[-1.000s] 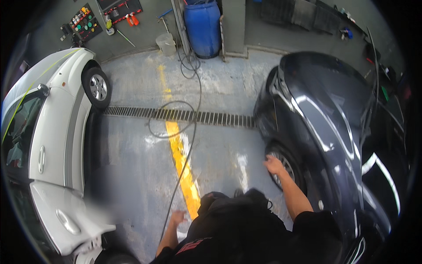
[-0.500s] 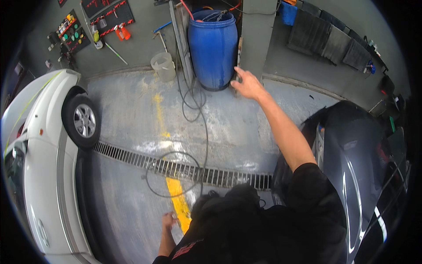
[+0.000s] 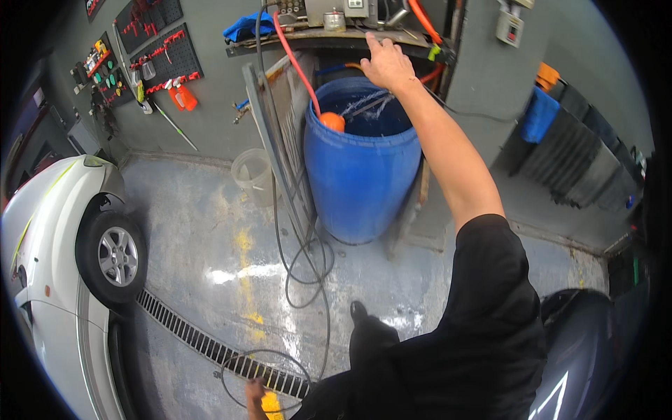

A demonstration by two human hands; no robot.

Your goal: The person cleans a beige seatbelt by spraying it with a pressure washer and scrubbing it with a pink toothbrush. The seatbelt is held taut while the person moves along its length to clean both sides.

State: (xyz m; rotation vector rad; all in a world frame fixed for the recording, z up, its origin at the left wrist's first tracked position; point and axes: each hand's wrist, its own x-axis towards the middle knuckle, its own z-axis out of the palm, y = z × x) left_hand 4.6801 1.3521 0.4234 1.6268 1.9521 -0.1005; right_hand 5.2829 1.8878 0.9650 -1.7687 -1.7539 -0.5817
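Observation:
My right hand (image 3: 388, 64) reaches forward with fingers stretched out and holds nothing that I can see. It is over the far rim of a blue barrel (image 3: 360, 185), in front of a shelf (image 3: 315, 38) with metal equipment on it. Whether the fingertips touch the shelf edge I cannot tell. Thin streams of water run inside the barrel, beside an orange ball (image 3: 332, 122) near a red hose (image 3: 297, 63). My left hand (image 3: 255, 393) hangs low near the floor drain grate (image 3: 210, 348); it is small and blurred, so its fingers do not show well.
A white car (image 3: 59, 294) stands at left, a dark car (image 3: 577, 357) at lower right. A dark hose (image 3: 327, 336) loops over the floor. A translucent bucket (image 3: 253, 175) sits left of the barrel. Dark mats (image 3: 574, 147) and a blue cloth (image 3: 540, 115) hang at right.
I have stepped closer to the barrel, which now looks larger, with its inside and the shelf in view. My right hand has moved from beside the barrel to above it, near the shelf.

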